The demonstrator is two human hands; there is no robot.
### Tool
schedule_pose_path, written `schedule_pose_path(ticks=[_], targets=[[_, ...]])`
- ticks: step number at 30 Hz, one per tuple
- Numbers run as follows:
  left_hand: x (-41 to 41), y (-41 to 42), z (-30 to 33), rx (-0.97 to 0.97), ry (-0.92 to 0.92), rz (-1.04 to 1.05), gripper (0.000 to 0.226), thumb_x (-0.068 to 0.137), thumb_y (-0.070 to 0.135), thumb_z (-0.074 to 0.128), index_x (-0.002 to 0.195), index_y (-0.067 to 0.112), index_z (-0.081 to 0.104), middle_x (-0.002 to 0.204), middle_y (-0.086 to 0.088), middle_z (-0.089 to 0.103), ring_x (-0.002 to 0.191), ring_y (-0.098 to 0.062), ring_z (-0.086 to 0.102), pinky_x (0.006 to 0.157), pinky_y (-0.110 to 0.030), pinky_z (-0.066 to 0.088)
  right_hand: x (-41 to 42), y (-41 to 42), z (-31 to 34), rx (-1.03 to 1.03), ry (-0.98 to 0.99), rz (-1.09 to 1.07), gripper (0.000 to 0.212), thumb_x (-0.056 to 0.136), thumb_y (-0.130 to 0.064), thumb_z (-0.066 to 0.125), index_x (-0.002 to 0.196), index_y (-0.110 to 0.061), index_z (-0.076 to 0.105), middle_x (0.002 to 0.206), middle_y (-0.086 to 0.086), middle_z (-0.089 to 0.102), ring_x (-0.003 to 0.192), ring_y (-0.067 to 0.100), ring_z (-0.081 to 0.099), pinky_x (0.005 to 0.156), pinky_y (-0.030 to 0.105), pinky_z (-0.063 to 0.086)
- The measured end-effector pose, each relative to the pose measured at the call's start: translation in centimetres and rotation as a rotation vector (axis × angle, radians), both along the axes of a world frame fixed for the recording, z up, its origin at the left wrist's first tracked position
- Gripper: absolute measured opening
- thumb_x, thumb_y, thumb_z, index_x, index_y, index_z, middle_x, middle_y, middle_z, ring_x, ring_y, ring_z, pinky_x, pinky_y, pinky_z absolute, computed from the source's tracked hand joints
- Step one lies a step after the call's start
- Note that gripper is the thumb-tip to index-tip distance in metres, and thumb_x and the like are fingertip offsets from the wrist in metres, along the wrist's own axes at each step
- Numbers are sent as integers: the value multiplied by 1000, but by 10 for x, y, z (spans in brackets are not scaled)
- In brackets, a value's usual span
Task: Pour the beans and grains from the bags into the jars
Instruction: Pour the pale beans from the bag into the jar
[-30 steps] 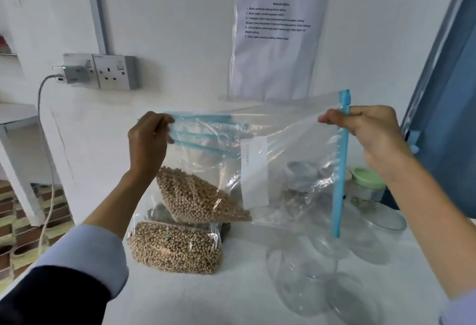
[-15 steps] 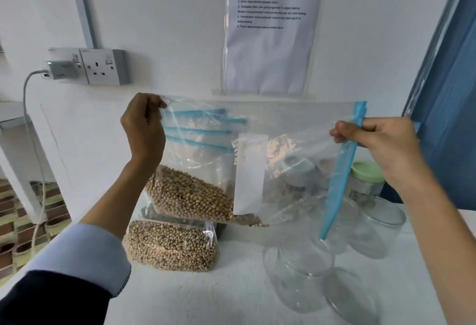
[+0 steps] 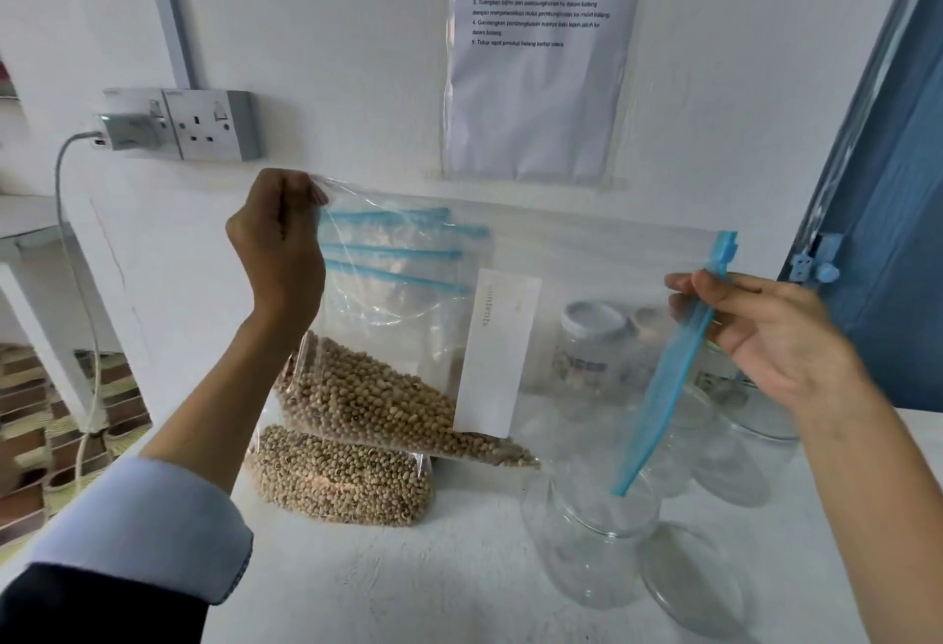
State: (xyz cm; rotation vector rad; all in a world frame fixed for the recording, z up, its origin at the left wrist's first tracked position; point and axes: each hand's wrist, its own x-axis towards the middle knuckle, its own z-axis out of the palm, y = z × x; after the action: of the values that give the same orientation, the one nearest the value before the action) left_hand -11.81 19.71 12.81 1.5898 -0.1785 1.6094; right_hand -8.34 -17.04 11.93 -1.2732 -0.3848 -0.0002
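zip bag point(image 3: 408, 337): clear, blue zip strip, white label, tan beans heaped in lower corner, held above open jar point(image 3: 592, 536) | left hand point(image 3: 280, 255) pinches far corner | right hand point(image 3: 765, 332) pinches zip strip | second bean bag point(image 3: 342, 480) left of jar | bare tabletop point(image 3: 382, 587) nearer than jar

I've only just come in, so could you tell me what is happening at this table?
A person is holding a clear zip bag of beans up over the white table. The left hand pinches its closed corner and the right hand grips the blue zip strip, whose lower end hangs at the mouth of an empty jar. Nothing is poured yet. A second bag of beans lies on the table.
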Motion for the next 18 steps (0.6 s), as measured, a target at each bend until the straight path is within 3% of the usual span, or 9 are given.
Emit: schedule_pose_path(ticks=[4,9,14,18], targets=[[-3,-6,9,-12,-44,-3,30,97,19,43,71,33,49,57,18,54,51,-8,44,48,-24,32,-3,0,-1,-32,-19,-78,61,19,-49,95,66,-12,78,81,5,75,74,14,71,65,22,55],[-8,-11,16,-13,-59,-12,33,96,14,42,69,32,47,50,18,50,46,-4,42,46,-25,32,-11,10,0,20,-82,-283,19,57,-34,78,63,-16,76,78,1,75,78,13,69,75,24,54],[-18,-15,21,-72,-24,-95,32,96,11,42,68,23,48,48,13,50,44,-7,40,45,-23,31,-20,19,4,79,-63,-324,17,67,-27,70,75,-12,70,74,0,74,80,16,68,78,26,52],[-27,-20,25,-163,63,-174,33,97,7,38,67,17,48,44,12,47,39,-8,35,38,-23,27,-23,20,3,37,-60,-255,18,70,-27,68,76,-9,69,77,3,73,73,20,66,72,31,53]])
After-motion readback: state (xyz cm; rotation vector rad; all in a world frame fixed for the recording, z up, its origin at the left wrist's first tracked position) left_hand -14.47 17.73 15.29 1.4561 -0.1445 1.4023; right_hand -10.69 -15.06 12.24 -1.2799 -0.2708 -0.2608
